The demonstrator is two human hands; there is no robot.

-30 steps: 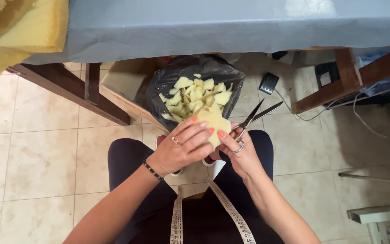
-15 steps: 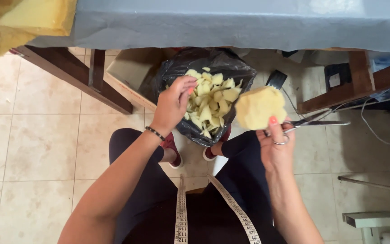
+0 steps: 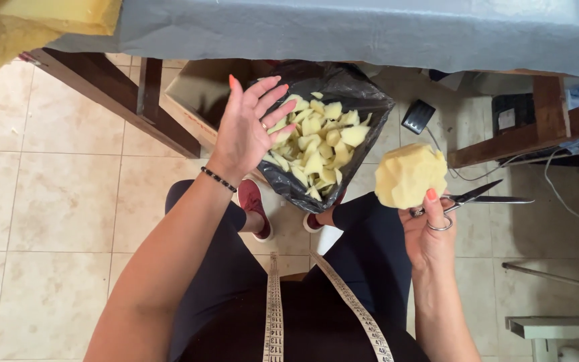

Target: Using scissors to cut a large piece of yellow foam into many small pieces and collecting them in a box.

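Fingers of the right hand [image 3: 429, 236] are gripping a rounded piece of yellow foam [image 3: 410, 175] and, through the finger rings, a pair of scissors [image 3: 477, 200] pointing to the right. This foam piece is being held above the right knee. The left hand [image 3: 248, 127] is spreading open, holding nothing, just beside a black bag [image 3: 363, 100] that is holding yellow foam scraps [image 3: 316, 144]. A measuring tape [image 3: 273, 315] is hanging over the lap.

left hand [image 3: 246, 131] open over scrap bag [image 3: 330, 87] | right hand [image 3: 430, 234] holds foam block [image 3: 409, 175], scissors [image 3: 484, 198]
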